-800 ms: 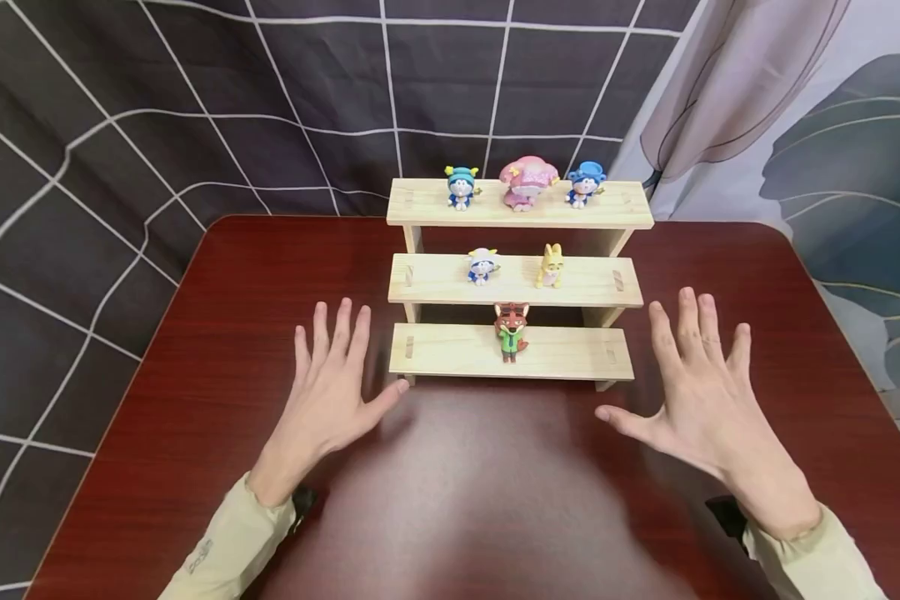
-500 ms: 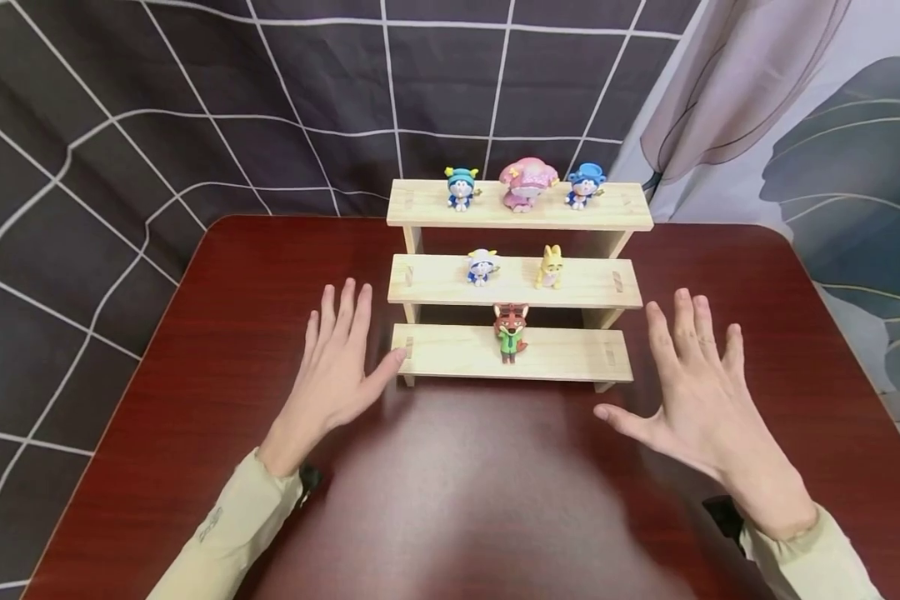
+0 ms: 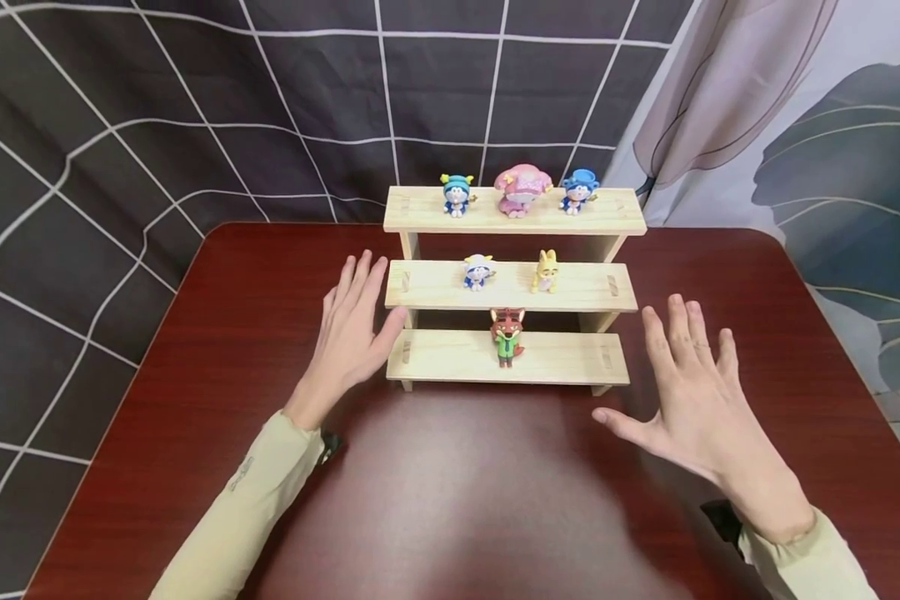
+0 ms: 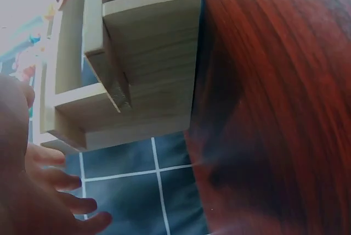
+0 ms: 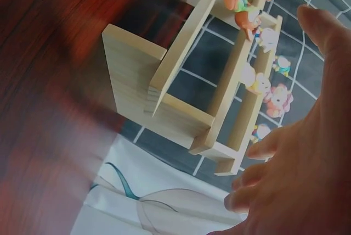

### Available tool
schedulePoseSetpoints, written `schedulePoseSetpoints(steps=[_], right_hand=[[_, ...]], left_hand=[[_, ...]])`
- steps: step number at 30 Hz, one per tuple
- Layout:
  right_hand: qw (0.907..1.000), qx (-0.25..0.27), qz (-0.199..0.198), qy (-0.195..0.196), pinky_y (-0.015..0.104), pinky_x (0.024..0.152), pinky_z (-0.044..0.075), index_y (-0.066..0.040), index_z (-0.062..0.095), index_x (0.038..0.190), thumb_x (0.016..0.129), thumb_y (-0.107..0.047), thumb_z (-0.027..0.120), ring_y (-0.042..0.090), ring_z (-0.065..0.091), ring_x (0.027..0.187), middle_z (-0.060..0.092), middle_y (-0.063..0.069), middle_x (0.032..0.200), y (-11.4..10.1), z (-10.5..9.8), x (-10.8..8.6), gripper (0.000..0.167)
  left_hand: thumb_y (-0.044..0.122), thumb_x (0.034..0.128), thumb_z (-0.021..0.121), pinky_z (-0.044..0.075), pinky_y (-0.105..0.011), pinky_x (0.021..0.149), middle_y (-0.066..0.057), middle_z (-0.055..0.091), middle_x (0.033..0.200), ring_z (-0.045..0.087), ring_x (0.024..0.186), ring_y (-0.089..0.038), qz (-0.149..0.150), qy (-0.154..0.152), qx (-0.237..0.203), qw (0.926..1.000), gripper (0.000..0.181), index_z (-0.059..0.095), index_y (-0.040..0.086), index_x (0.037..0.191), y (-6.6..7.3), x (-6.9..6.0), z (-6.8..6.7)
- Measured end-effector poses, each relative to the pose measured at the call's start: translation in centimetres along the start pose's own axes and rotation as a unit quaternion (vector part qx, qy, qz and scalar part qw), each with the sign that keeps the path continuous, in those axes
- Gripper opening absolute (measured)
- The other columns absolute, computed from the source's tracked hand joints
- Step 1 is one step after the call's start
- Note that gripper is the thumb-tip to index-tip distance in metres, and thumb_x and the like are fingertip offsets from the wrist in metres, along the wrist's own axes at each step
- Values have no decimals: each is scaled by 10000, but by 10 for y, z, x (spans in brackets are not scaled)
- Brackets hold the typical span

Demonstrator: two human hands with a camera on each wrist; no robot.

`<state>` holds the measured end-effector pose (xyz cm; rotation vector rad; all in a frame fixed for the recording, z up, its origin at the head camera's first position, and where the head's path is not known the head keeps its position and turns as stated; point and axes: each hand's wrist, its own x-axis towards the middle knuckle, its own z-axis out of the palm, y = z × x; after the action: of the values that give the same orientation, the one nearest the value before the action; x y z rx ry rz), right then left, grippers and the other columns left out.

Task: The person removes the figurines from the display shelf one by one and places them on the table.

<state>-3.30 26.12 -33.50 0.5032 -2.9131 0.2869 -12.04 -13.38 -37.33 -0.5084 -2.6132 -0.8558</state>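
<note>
A three-tier wooden shelf [image 3: 450, 358] stands on the table. My left hand [image 3: 351, 333] hovers at its left side, fingers straight and thumb spread toward the lower tiers; whether the thumb touches wood I cannot tell. To the right of the shelf, my right hand [image 3: 701, 400] is spread above the table, holding nothing. On the bottom tier stands a fox figurine [image 3: 506, 340] in green. The middle tier bears a white-hooded figurine [image 3: 477, 272] and a yellow rabbit figurine [image 3: 546, 272]. Up top are a teal-hatted figurine [image 3: 457, 197], a pink figurine [image 3: 521, 192] and a blue-hatted figurine [image 3: 578, 192].
The dark red table [image 3: 495, 475] reaches back to a black curtain with white grid lines [image 3: 330, 83] behind the shelf. A pale patterned curtain [image 3: 832, 167] hangs at the right. The shelf's side panel [image 4: 159, 65] shows in the left wrist view.
My left hand has moved forward and slightly right, from beside the bottom tier to beside the middle one. The right hand has barely moved. The figurines stay in place on the shelf.
</note>
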Motion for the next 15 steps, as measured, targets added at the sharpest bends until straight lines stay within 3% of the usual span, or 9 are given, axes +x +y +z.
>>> schedulePoseSetpoints(steps=[15], right_hand=[[10000, 3, -18, 48, 725, 1085, 56, 21, 151, 1578, 697, -628, 758, 492, 64, 1467, 90, 300, 1614, -3, -2, 2, 1252]], left_hand=[[323, 977, 492, 266, -604, 1066, -225, 369, 1548, 317, 1415, -399, 136, 141, -386, 9991, 586, 473, 9, 1471, -3, 9, 12]])
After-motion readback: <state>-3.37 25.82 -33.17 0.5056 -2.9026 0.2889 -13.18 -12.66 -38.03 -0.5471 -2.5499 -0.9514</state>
